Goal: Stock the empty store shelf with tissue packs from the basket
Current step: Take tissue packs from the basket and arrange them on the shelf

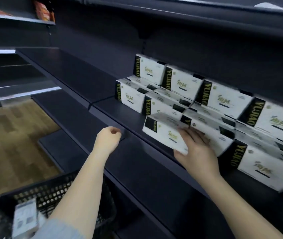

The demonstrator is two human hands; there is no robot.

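So roughly ten tissue packs (227, 99) on the shelf (78, 73) (blurry count); right hand (196, 149) grasps one more pack (164, 133), left hand (108, 139) clenched, holding nothing, at 9 o'clock.

Two bare forearms reach into view from the bottom edge, each ending in a bare hand: the left hand (108, 138) and the right hand (195, 150). Neither hand wears a glove, and no ring, watch or bracelet shows on the fingers or wrists. The one piece of clothing in view is a sleeve (56, 229) on the left arm, a pale blue-grey fabric with a faint fine stripe, pushed up so that it ends near the elbow and leaves the forearm uncovered. The right arm is bare as far as the frame's bottom edge.
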